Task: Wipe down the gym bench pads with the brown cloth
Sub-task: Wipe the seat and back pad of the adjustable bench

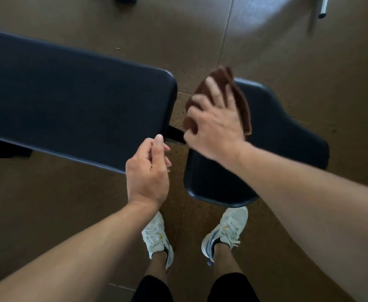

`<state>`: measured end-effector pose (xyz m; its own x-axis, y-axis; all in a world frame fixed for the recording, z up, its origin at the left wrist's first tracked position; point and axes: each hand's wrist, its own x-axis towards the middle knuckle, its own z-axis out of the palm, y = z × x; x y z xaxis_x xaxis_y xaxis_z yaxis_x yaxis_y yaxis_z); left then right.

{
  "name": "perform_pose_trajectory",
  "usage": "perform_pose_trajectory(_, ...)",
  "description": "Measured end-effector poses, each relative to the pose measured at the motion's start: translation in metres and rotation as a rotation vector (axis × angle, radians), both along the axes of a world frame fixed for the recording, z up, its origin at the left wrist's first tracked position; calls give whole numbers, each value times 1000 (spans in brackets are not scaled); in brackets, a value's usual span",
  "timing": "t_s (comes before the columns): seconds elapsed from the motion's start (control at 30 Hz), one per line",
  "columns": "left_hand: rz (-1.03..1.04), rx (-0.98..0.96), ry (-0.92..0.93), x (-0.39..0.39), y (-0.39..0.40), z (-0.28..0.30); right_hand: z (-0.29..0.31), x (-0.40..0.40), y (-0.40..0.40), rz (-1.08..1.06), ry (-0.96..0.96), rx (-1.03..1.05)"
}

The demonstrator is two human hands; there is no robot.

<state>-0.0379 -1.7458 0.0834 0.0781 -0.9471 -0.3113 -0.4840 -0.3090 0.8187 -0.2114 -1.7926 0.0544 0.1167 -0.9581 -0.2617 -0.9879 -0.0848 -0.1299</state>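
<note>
The long dark bench back pad (74, 99) stretches from the left edge to the centre. The smaller dark seat pad (272, 136) lies to its right across a narrow gap. My right hand (215, 125) lies spread on the folded brown cloth (242, 105) and presses it against the seat pad's left end. My left hand (148, 171) hovers by the back pad's near right corner, fingers loosely curled, holding nothing.
The bench frame bar (175, 134) shows in the gap between the pads, and a dark foot (8, 149) sits under the back pad. My white sneakers (157, 236) stand on the brown floor just below the pads. A metal tube (322, 7) is at top right.
</note>
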Motion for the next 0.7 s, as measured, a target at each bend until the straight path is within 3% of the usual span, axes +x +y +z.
perform_pose_trajectory(0.13, -59, -48, -34, -5, -8, 6, -2, 29, 86, 257, -99, 46)
perform_pose_trajectory(0.27, -125, -77, -74, -26, -16, 11, -9, 23, 129, 171, -219, -13)
perform_pose_trajectory(0.37, -179, -58, -116, -51, -20, 11, -11, -10, 156, -9, -225, -108)
perform_pose_trajectory(0.53, -404, 127, -236, -86, -25, -1, -10, -91, 194, -534, -89, -110)
perform_pose_trajectory(0.7, -532, 332, -402, -131, -29, -23, -1, -129, 142, -795, -78, -13)
